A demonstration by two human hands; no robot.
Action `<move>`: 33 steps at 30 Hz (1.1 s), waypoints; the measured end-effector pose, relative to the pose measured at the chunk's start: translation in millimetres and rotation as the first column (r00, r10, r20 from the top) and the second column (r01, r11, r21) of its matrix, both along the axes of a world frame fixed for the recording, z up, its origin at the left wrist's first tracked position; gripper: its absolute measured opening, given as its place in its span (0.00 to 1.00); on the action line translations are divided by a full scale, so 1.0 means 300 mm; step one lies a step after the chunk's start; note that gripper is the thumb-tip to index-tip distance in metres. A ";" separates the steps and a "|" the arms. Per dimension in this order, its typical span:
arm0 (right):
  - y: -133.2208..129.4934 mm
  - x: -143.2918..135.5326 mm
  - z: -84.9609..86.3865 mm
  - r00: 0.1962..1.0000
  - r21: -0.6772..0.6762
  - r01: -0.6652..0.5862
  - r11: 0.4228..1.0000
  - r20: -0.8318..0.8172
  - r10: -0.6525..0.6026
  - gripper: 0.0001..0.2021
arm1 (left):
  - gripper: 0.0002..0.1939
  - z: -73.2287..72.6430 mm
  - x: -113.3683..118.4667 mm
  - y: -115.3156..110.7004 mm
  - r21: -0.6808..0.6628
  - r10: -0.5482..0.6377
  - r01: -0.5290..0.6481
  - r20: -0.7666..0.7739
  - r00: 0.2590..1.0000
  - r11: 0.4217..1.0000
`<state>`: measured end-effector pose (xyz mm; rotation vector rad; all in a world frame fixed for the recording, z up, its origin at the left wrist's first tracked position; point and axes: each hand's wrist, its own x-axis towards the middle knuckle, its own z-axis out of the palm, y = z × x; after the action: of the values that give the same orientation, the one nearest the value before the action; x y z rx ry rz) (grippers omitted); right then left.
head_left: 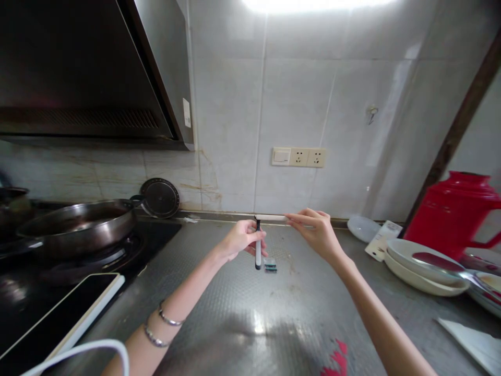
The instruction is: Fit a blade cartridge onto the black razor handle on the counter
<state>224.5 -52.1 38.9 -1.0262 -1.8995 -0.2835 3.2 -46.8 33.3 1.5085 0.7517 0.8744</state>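
My left hand (245,237) is closed on a razor-like tool with a grey and black handle (258,250), held upright with its head at the top. From the right, my right hand (313,227) pinches the end of a thin pale stick (270,217), which lies level. The stick's far end meets the head of the tool; whether they are joined I cannot tell. Just right of the handle's lower end, a small clear piece with dark strips (270,265) rests on the metal counter (242,313).
A pan (82,224) sits on the stove at the left, with a phone (66,313) and white cable in front. At the right are a red jug (450,214), stacked dishes (422,277), a white card (383,240) and a small bowl (363,228).
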 end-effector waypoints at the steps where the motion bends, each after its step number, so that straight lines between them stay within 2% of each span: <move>1: 0.002 0.003 0.000 1.000 -0.006 -0.007 1.000 0.006 0.007 0.10 | 0.13 0.001 -0.001 -0.001 0.002 0.000 0.000 0.004 1.000 1.000; 7: 0.012 0.019 0.003 0.999 -0.027 -0.029 0.999 -0.027 0.028 0.11 | 0.14 0.008 -0.007 -0.002 0.020 -0.020 0.019 0.023 1.000 1.000; 10: 0.011 0.020 0.005 0.998 -0.074 -0.069 0.995 -0.021 0.067 0.11 | 0.15 0.011 -0.008 -0.004 0.016 -0.018 0.018 0.024 1.000 1.000; 16: -0.001 0.019 0.015 0.984 -0.174 -0.143 0.974 -0.127 0.122 0.13 | 0.17 0.003 -0.008 0.006 0.057 -0.005 0.005 0.003 1.000 0.998; 18: -0.015 0.015 0.027 0.974 -0.256 -0.212 0.943 -0.135 0.182 0.14 | 0.16 -0.003 -0.014 0.021 0.121 0.061 -0.058 -0.021 0.998 0.991; 21: -0.047 -0.004 0.049 0.944 -0.369 -0.319 0.873 -0.208 0.257 0.16 | 0.16 -0.007 -0.033 0.047 0.276 0.184 -0.167 -0.036 0.982 0.946; 27: -0.105 -0.076 0.064 0.844 -0.432 -0.481 0.762 -0.462 0.271 0.25 | 0.14 0.000 -0.068 0.056 0.562 0.381 -0.298 -0.032 0.924 0.772; 29: -0.114 -0.092 0.063 0.820 -0.442 -0.512 0.737 -0.506 0.267 0.26 | 0.14 -0.008 -0.064 0.055 0.559 0.365 -0.300 -0.006 0.931 0.773; 33: -0.108 -0.094 0.061 0.812 -0.459 -0.529 0.714 -0.519 0.268 0.24 | 0.13 -0.044 -0.034 0.064 0.467 0.305 -0.329 0.127 0.944 0.821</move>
<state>196.2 -84.6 57.3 -0.9082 -1.7702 0.7912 -7.1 -27.7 20.0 1.8194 0.8007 1.4294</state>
